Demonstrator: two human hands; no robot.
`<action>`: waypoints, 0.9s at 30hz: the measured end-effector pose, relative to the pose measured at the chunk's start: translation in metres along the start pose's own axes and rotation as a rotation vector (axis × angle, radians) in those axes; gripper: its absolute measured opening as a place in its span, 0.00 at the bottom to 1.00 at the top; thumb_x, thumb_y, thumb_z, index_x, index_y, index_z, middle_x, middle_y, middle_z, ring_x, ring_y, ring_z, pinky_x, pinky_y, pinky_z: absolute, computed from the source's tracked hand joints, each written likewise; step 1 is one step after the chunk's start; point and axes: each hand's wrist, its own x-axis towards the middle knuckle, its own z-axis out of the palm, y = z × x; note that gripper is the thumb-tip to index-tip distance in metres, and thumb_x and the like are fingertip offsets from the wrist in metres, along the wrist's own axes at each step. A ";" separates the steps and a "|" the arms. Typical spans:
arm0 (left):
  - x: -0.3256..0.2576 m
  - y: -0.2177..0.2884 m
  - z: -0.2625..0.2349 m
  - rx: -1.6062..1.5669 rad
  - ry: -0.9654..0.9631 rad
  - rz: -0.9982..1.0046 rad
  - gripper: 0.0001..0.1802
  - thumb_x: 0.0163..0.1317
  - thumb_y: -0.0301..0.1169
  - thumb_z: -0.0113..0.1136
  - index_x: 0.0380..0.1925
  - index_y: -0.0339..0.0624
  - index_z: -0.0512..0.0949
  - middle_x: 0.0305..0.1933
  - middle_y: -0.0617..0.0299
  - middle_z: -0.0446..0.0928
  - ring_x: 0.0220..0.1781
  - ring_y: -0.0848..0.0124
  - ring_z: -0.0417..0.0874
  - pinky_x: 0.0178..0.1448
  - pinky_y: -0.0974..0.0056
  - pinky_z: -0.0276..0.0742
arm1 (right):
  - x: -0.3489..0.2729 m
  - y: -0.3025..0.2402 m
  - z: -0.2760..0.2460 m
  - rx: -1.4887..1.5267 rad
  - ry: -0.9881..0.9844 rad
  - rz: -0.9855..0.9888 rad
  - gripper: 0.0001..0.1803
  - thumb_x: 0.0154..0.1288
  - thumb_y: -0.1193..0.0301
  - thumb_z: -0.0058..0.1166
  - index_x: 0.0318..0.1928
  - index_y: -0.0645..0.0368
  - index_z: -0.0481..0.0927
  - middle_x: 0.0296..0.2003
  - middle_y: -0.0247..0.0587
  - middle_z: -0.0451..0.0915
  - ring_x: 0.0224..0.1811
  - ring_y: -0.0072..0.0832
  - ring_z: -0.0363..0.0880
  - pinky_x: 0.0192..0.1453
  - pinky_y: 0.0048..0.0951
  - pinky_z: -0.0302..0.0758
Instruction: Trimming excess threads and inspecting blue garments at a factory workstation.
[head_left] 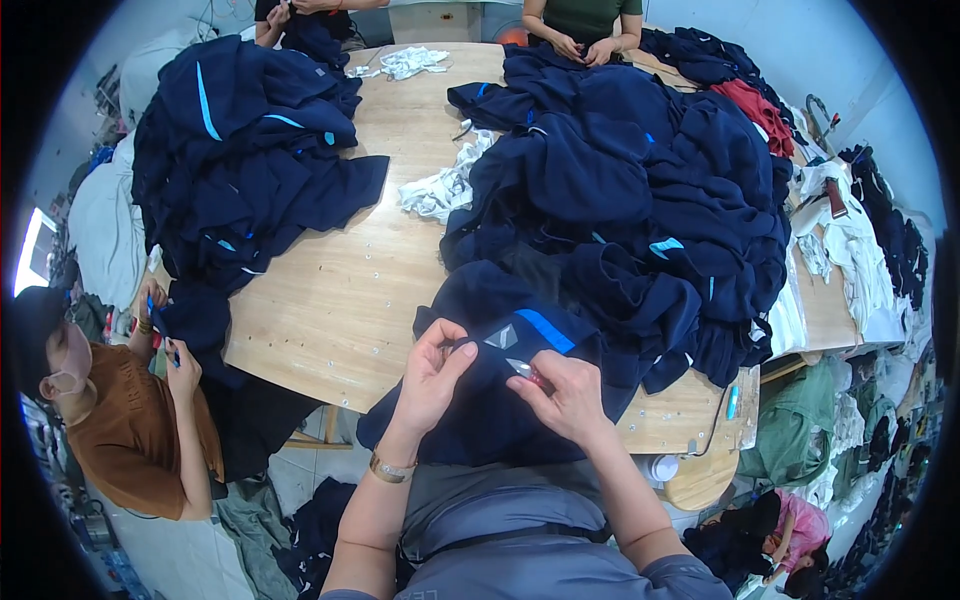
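Observation:
A navy garment (470,415) with a bright blue stripe (546,330) and a small grey patch (500,337) is spread over my lap and the near table edge. My left hand (432,375) is closed, pinching a fold of this cloth between thumb and fingertips. Just to its right, my right hand (566,396) is wrapped round small thread snips (519,368). Their pale metal blades point up and left toward the pinched cloth, and a bit of red shows at the grip. My fingers hide most of the handle.
Navy garments form a large heap (610,160) at right and another pile (270,110) at left on the wooden table (310,320). White scraps (440,190) lie between them. A person in brown (135,430) works at left; two others work across the table. A cyan pen-like item (733,402) lies at right.

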 end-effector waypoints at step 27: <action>0.000 0.007 0.004 0.117 -0.030 0.010 0.04 0.63 0.25 0.53 0.34 0.41 0.69 0.27 0.74 0.68 0.26 0.90 0.63 0.28 0.81 0.57 | 0.010 -0.004 -0.012 -0.182 -0.070 -0.161 0.19 0.53 0.52 0.59 0.21 0.52 0.70 0.16 0.32 0.67 0.17 0.28 0.69 0.23 0.27 0.61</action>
